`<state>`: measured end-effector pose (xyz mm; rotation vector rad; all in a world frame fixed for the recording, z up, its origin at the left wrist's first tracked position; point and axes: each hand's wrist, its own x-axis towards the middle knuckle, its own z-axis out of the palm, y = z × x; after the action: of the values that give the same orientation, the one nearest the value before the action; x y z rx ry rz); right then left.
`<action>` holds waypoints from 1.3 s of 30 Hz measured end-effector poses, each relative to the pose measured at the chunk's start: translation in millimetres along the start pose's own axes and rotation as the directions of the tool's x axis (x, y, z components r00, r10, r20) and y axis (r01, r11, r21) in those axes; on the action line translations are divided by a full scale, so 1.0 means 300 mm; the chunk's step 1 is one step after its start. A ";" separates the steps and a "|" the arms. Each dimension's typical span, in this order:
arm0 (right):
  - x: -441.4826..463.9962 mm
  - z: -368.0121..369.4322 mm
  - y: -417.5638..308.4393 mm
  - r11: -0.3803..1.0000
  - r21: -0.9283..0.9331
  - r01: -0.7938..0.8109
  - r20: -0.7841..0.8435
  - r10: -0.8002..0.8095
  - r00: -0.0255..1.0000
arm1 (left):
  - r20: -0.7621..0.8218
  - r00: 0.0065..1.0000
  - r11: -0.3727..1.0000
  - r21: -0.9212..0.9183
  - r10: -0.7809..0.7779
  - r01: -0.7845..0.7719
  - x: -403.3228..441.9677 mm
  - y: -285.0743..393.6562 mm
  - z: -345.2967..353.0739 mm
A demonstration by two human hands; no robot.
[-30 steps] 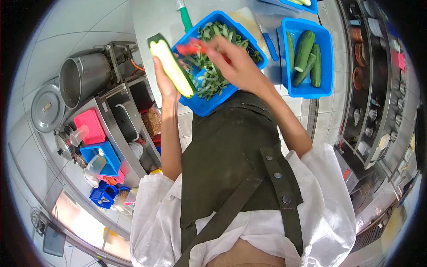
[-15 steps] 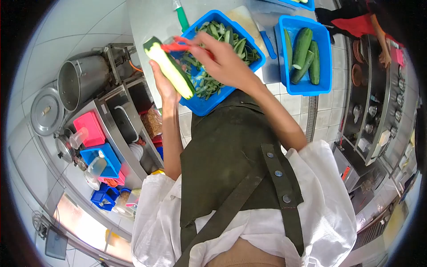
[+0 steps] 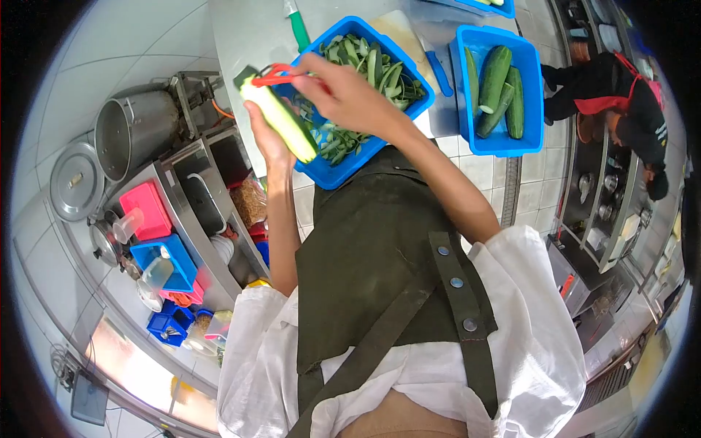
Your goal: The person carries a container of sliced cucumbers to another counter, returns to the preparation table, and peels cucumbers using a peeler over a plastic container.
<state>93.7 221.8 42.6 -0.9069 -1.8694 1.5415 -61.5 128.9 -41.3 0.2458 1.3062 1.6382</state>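
A partly peeled cucumber (image 3: 281, 120), pale along most of its visible side and dark green at the top end, is held tilted in my left hand (image 3: 267, 135). My right hand (image 3: 339, 91) is closed round a red peeler (image 3: 276, 74), whose head lies against the cucumber's upper end. Below both hands is a blue tub (image 3: 332, 175) with a heap of green peelings (image 3: 383, 73) in it. Part of the heap is hidden behind my right hand.
Another blue tub (image 3: 537, 109) to the right holds several unpeeled cucumbers (image 3: 498, 77). A green-handled knife (image 3: 298, 28) and a blue-handled knife (image 3: 439, 73) lie on the metal table (image 3: 248, 33). A person in a red apron (image 3: 610, 98) bends by the shelves at right.
The peeler has shifted to the cucumber's upper end, and my right hand has moved slightly left. The co-worker at right has come further into view, bending down.
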 end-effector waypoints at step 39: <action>-0.286 -0.208 -0.101 0.940 -0.260 -0.220 0.271 0.290 0.918 | -0.365 0.927 0.996 0.063 0.084 -0.066 0.027 -0.015 0.000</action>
<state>190.2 189.3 84.8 -1.1043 -2.2558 1.7308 -62.9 134.9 -48.2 0.0157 1.6370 1.7758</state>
